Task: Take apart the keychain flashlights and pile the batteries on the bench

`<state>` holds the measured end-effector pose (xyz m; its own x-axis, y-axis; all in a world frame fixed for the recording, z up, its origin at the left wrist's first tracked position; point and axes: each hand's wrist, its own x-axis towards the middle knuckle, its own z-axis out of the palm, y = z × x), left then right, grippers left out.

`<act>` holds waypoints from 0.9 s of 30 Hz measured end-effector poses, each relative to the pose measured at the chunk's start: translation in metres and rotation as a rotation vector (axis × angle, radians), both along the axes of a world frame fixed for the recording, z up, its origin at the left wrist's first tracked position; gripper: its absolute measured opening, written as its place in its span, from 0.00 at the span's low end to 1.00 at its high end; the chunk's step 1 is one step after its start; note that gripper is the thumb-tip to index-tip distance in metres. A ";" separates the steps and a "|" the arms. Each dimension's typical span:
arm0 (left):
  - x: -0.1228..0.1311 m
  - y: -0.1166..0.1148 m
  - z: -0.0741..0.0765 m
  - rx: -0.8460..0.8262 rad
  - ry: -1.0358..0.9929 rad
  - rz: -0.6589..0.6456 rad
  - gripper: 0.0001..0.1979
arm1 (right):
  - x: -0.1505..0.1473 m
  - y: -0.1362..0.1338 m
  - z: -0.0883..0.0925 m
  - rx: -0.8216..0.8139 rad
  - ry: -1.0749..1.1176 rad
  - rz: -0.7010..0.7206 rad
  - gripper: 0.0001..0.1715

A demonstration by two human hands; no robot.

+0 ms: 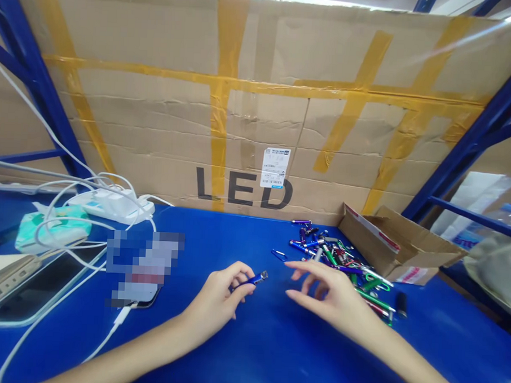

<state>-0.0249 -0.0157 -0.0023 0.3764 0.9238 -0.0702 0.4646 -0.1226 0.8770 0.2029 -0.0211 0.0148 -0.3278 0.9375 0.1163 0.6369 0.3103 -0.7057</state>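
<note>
My left hand (pixel 228 286) is closed around a slim blue metal keychain flashlight (pixel 259 278), its silver end pointing up and right; my fingers hide the rest of it. To the right, my right hand (pixel 319 284) hovers over the table with thumb and fingers apart, holding nothing. Just beyond its fingertips lies a small blue carabiner clip (pixel 279 254). Behind and beside that hand spreads a loose pile of keychain flashlights (pixel 331 254) in blue, green, red, purple and silver, some with clips. My right hand covers part of the pile.
An open cardboard box (pixel 389 239) stands right of the pile, near a black cylinder (pixel 401 304). On the left are phones (pixel 43 284), white cables (pixel 69 186), a power strip (pixel 111 205) and a green tissue pack (pixel 53 228). A large taped carton (pixel 177 131) walls off the back.
</note>
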 end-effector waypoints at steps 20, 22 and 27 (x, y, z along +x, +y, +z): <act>-0.020 0.000 -0.007 0.521 0.615 -0.048 0.17 | -0.080 0.024 -0.033 -0.424 0.723 -0.146 0.20; -0.020 0.000 -0.008 0.405 0.525 -0.066 0.17 | -0.080 0.021 -0.039 -0.352 0.712 -0.146 0.18; -0.020 0.000 -0.007 0.200 0.169 -0.016 0.16 | -0.079 0.017 -0.035 -0.218 0.630 -0.129 0.12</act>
